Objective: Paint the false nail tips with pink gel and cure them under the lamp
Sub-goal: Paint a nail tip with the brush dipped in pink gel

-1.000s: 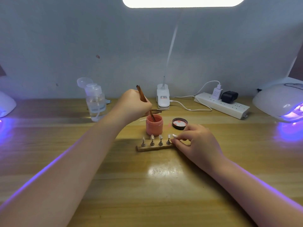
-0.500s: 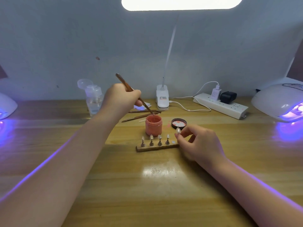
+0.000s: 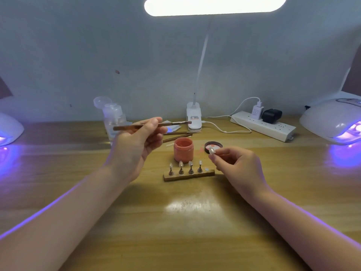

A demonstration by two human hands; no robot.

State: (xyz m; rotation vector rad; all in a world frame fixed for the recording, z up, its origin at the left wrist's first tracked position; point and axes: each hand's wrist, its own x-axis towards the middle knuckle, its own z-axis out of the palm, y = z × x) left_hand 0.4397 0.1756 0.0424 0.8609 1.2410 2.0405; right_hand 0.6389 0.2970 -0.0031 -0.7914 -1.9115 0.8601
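Fingers of the left hand (image 3: 136,141) pinch a slim brown brush (image 3: 150,125) level above the open pink gel jar (image 3: 183,150), while the right hand (image 3: 237,165) pinches a clear nail tip (image 3: 212,151) beside the wooden stand (image 3: 189,175), its peg hidden.

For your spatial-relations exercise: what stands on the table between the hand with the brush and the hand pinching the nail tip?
In the head view, the open pink gel jar stands between the left hand and the right hand, with its lid just right of it.
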